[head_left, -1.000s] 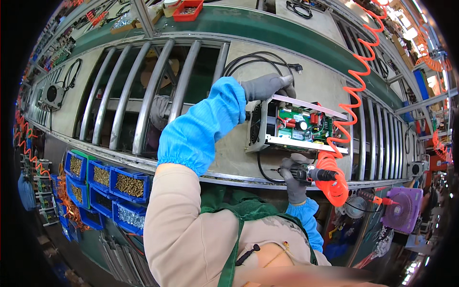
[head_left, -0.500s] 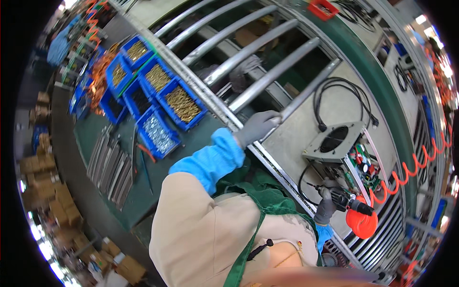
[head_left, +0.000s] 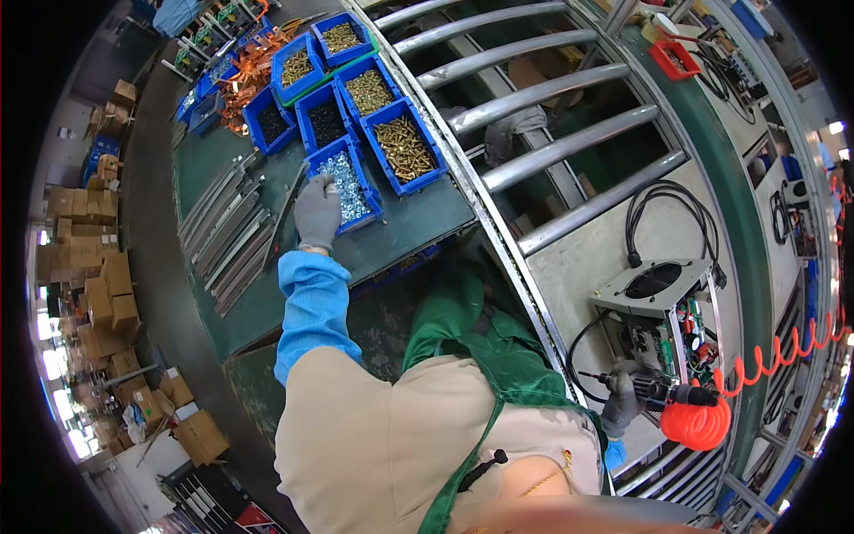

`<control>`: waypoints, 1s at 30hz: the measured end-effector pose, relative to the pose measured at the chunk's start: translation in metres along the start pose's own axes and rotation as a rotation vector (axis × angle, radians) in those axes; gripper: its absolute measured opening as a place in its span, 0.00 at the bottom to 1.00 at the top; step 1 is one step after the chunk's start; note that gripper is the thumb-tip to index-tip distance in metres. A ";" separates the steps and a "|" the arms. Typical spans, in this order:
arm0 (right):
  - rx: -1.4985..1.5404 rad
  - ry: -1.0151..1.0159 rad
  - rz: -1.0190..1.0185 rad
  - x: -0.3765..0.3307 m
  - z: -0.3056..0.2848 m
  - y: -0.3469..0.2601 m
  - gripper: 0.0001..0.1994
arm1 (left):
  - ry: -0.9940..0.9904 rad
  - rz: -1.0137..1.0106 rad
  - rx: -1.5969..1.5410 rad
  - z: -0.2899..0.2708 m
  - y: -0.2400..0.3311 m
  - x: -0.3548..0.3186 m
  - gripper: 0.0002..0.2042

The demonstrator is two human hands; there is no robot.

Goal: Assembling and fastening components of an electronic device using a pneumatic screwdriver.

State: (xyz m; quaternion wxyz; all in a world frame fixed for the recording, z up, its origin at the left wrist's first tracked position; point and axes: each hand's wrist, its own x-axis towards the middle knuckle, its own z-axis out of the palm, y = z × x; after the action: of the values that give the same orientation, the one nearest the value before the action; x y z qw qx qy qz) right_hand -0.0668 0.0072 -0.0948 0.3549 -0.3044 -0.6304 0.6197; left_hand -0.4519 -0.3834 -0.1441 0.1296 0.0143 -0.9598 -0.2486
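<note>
Head view showed the left hand [head_left: 317, 212], in a grey glove with a blue sleeve cover, stretched out to a blue bin [head_left: 349, 187] filled with silver screws. The fingers [head_left: 323, 184] were curled down over the near edge of that bin and touched the screws; whether any screw was pinched between them could not be told. That bin was set on a green counter [head_left: 409, 227], just beside another blue bin [head_left: 405, 147] of brass-coloured screws, and further blue bins of dark and golden parts were lined up behind them. A bundle of long grey metal strips [head_left: 227, 236] was laid on the counter to the left of the hand. The right hand [head_left: 623, 405], also gloved in grey, was seen low on the right, well apart from the left. Its fingers were wrapped tightly around the grip of a power screwdriver [head_left: 663, 396] with an orange-red end, to which a coiled orange hose [head_left: 783, 347] was joined. The tip of the tool was pointed toward a grey metal box [head_left: 654, 298] with a round fan opening on top and a green circuit board [head_left: 689, 334] exposed at its side; black cable [head_left: 663, 200] was looped behind it. Steel roller bars [head_left: 569, 147] were seen between the two work areas. A green apron [head_left: 485, 356] was worn over a beige top.
</note>
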 end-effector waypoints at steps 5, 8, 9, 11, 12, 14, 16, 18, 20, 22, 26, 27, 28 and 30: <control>0.055 -0.081 -0.097 0.013 0.003 -0.041 0.26 | 0.036 0.044 -0.159 0.010 0.003 0.052 0.10; 0.121 -0.067 -0.218 0.022 0.010 -0.060 0.28 | 0.008 0.123 0.058 0.021 0.002 0.103 0.12; 0.116 -0.061 -0.248 0.026 0.011 -0.066 0.28 | 0.015 0.147 0.041 0.033 -0.010 0.118 0.12; 0.158 -0.086 -0.292 0.032 0.015 -0.079 0.28 | -0.264 0.194 0.345 0.055 -0.035 0.151 0.15; 0.203 -0.109 -0.294 0.033 0.015 -0.085 0.29 | -0.406 0.199 0.416 0.062 -0.032 0.166 0.17; 0.269 -0.127 -0.320 0.035 0.011 -0.089 0.29 | -0.620 0.149 0.497 0.064 -0.005 0.180 0.21; 0.281 -0.102 -0.343 0.033 0.007 -0.095 0.29 | -0.665 0.109 0.413 0.059 0.004 0.181 0.25; 0.302 -0.082 -0.354 0.028 0.004 -0.100 0.28 | -0.641 0.134 0.268 0.070 -0.020 0.184 0.26; 0.315 -0.036 -0.360 0.025 0.002 -0.102 0.28 | -0.623 0.107 0.357 0.062 0.008 0.176 0.19; 0.315 0.029 -0.363 0.024 0.000 -0.103 0.28 | -0.599 0.051 0.437 0.070 -0.005 0.177 0.17; 0.306 0.034 -0.394 0.024 -0.006 -0.111 0.26 | -0.459 0.134 0.439 0.072 -0.017 0.174 0.12; 0.296 0.034 -0.375 0.025 -0.009 -0.112 0.26 | -0.369 0.182 0.356 0.071 -0.017 0.170 0.10; 0.276 0.040 -0.389 0.027 -0.014 -0.113 0.26 | -0.321 0.189 0.344 0.068 -0.018 0.168 0.09; 0.238 0.057 -0.406 0.028 -0.032 -0.110 0.27 | -0.199 0.188 0.242 0.057 -0.015 0.163 0.09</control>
State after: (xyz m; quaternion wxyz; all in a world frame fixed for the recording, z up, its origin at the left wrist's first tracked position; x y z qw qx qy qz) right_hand -0.0502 0.0430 0.0166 0.5232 -0.1445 -0.5909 0.5968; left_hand -0.6243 -0.3845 -0.1606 0.0540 -0.0848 -0.9879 -0.1181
